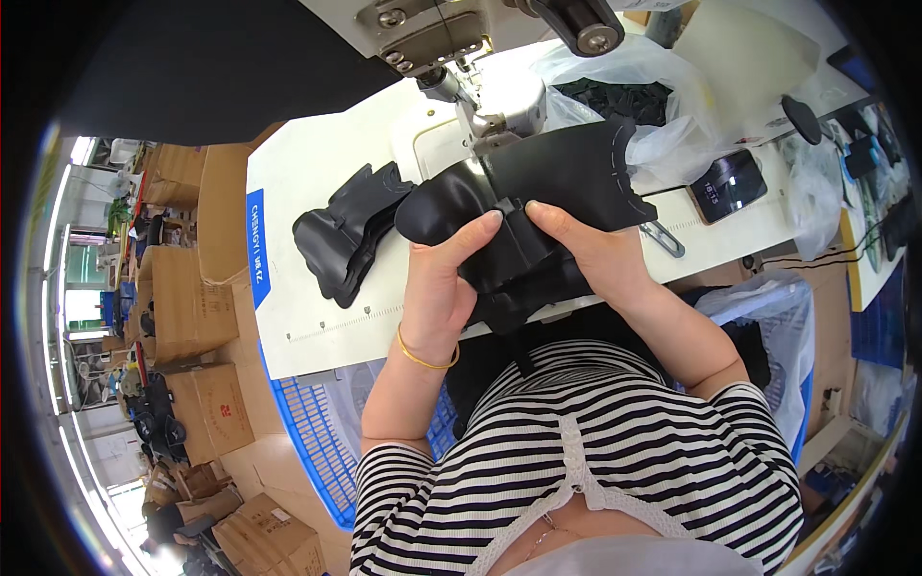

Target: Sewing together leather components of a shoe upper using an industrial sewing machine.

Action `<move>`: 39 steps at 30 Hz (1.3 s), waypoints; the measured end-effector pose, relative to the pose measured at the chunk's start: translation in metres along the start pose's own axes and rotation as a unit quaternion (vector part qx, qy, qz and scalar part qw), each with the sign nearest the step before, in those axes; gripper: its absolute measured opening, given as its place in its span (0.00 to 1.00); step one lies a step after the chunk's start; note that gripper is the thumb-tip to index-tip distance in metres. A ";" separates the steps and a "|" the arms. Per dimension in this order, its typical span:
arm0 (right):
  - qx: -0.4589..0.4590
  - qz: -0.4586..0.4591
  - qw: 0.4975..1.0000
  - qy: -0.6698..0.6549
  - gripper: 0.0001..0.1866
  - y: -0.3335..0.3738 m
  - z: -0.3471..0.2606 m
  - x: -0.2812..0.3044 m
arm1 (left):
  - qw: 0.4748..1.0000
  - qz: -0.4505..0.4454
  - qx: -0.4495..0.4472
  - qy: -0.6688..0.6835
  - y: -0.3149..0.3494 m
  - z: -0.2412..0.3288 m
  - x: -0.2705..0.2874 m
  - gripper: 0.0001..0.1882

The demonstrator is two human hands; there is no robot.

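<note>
A glossy black shoe upper [557,173] lies across the sewing machine's bed, close beneath the needle area [473,115]. My left hand [447,274] grips its near side, thumb pressed on top beside a small black strap tab. From the other side, my right hand [595,252] pinches the same edge, its thumb close to the left one. The fingers of both hands are mostly hidden under the material. More black material hangs below, over the table edge. Left of my hands, a small stack of similar black pieces [351,230] rests on the white table.
The sewing machine head [442,34] overhangs the work. Behind it at right, a plastic bag [615,72] holds black scraps. A phone [727,187] and thread snips [663,238] lie at right. Blue baskets [322,451] stand below the table; cardboard boxes [192,302] fill the left.
</note>
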State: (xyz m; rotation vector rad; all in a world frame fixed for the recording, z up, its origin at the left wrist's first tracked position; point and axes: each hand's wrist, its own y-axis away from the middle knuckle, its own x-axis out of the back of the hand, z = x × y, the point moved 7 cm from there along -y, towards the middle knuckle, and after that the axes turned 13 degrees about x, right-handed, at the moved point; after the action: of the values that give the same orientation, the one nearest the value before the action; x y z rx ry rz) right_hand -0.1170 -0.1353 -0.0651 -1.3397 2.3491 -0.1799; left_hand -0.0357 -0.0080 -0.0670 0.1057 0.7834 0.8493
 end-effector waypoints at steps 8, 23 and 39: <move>-0.005 -0.010 1.000 0.019 0.14 0.007 -0.001 0.001 | 0.998 0.001 -0.048 -0.046 0.005 0.006 -0.006 0.16; 0.028 0.005 1.000 0.011 0.14 0.004 -0.008 -0.004 | 0.994 0.038 -0.087 -0.048 0.011 0.007 -0.006 0.10; 0.002 0.008 1.000 -0.025 0.15 0.003 -0.004 -0.007 | 0.983 0.043 -0.119 -0.134 0.011 0.015 -0.010 0.16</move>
State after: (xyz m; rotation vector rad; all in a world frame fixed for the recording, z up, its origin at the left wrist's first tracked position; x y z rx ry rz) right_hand -0.1180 -0.1279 -0.0600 -1.3086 2.3163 -0.1456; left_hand -0.0370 -0.0040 -0.0462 0.0410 0.4243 0.9822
